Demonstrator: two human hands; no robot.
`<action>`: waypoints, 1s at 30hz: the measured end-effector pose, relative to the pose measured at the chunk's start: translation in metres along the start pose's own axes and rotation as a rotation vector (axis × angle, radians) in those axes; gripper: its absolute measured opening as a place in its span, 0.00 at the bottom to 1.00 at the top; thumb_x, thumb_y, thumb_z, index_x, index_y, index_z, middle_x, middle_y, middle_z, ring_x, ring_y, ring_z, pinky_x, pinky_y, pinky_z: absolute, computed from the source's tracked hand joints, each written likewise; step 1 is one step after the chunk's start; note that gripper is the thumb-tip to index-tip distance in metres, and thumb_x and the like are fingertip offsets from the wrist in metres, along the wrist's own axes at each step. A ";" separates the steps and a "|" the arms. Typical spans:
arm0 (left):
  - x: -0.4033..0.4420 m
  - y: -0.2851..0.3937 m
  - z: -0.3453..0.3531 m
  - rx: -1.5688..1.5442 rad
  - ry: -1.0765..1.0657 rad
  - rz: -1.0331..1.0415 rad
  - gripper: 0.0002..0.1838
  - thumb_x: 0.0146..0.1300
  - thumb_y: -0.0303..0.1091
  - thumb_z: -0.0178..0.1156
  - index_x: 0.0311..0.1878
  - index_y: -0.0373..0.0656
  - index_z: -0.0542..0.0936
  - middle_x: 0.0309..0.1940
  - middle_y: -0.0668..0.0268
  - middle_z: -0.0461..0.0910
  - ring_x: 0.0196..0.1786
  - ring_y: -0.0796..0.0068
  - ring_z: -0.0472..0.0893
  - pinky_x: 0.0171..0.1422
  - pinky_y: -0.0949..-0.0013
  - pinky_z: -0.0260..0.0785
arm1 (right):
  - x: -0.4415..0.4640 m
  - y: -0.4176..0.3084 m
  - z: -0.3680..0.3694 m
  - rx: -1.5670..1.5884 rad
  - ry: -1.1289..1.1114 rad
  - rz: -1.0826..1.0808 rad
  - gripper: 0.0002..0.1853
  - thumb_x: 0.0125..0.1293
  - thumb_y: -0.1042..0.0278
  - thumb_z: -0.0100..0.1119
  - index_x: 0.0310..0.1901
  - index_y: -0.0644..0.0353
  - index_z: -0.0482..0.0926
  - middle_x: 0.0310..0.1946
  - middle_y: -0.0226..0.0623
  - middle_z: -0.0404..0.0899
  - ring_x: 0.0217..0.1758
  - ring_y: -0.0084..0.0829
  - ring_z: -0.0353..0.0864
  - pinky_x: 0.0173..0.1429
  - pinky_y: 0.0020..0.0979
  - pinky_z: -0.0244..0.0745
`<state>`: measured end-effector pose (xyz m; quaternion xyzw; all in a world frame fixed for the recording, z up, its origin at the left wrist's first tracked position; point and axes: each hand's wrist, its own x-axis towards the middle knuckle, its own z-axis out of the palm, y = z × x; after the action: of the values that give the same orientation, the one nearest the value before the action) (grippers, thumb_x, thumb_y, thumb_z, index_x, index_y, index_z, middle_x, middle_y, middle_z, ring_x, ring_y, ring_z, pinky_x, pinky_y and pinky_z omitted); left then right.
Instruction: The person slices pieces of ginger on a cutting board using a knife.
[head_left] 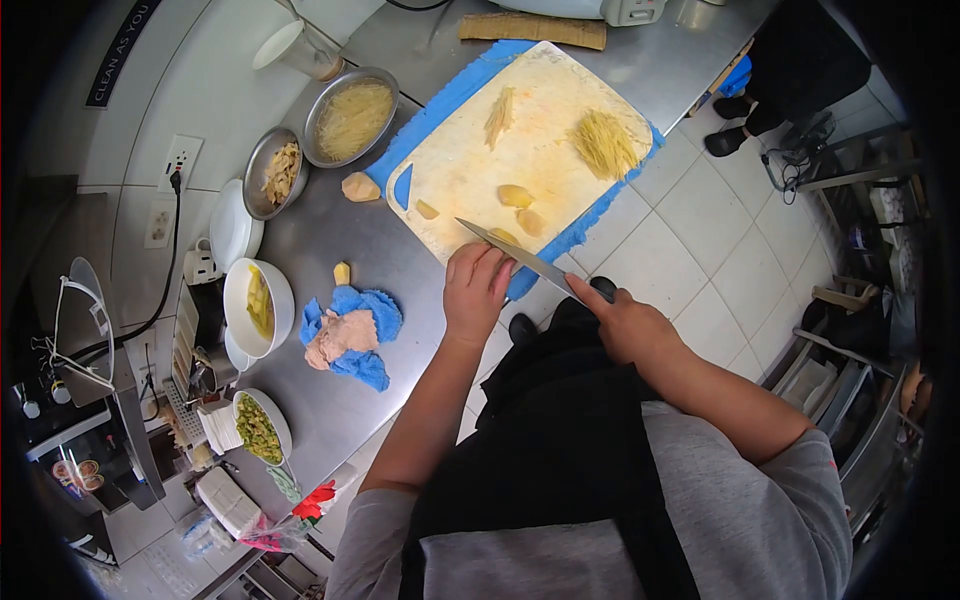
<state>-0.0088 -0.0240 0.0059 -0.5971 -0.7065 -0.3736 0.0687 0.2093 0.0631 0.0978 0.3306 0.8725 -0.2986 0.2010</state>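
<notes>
Gripping a long steel knife [528, 260]: your right hand [630, 325]. Your left hand [475, 290]: fingers bunched at near edge, white board [455, 165]; pinch unclear. Cut: pale-yellow matchstick strips [605, 146], far. Uncut: yellow chunks [515, 196], near.

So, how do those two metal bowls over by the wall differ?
The larger bowl holds long, thin, pale strips, while the smaller bowl holds short, chunky pieces. The strips cover most of the larger bowl's inside; the smaller bowl shows more bare metal. Both are round and silvery.
</notes>
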 end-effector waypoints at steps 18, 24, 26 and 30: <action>-0.001 -0.001 -0.001 0.022 -0.013 -0.010 0.16 0.52 0.28 0.72 0.45 0.45 0.82 0.46 0.64 0.78 0.50 0.60 0.78 0.54 0.62 0.73 | -0.019 0.006 -0.007 0.037 0.031 -0.055 0.40 0.65 0.73 0.53 0.77 0.39 0.52 0.37 0.55 0.77 0.31 0.51 0.84 0.35 0.44 0.82; -0.001 -0.001 -0.001 0.023 -0.012 -0.003 0.16 0.51 0.28 0.72 0.45 0.45 0.82 0.47 0.65 0.78 0.50 0.60 0.78 0.55 0.63 0.73 | -0.042 0.005 -0.016 0.036 -0.031 0.004 0.43 0.64 0.75 0.55 0.78 0.36 0.50 0.37 0.53 0.75 0.32 0.48 0.83 0.39 0.42 0.81; -0.001 0.000 -0.001 0.011 -0.010 -0.006 0.16 0.51 0.26 0.71 0.45 0.44 0.82 0.47 0.64 0.78 0.50 0.59 0.78 0.55 0.62 0.72 | -0.042 0.005 -0.015 0.024 -0.017 0.010 0.43 0.65 0.75 0.55 0.78 0.36 0.50 0.37 0.53 0.75 0.33 0.47 0.83 0.38 0.41 0.81; 0.000 0.000 -0.001 -0.009 -0.013 -0.009 0.16 0.51 0.24 0.71 0.45 0.43 0.82 0.47 0.63 0.78 0.49 0.58 0.78 0.54 0.61 0.72 | -0.039 0.004 -0.014 0.022 -0.030 0.024 0.43 0.65 0.75 0.55 0.78 0.36 0.49 0.37 0.53 0.75 0.33 0.47 0.83 0.38 0.41 0.81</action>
<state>-0.0088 -0.0251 0.0066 -0.5964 -0.7081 -0.3732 0.0599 0.2371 0.0564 0.1282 0.3385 0.8620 -0.3108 0.2139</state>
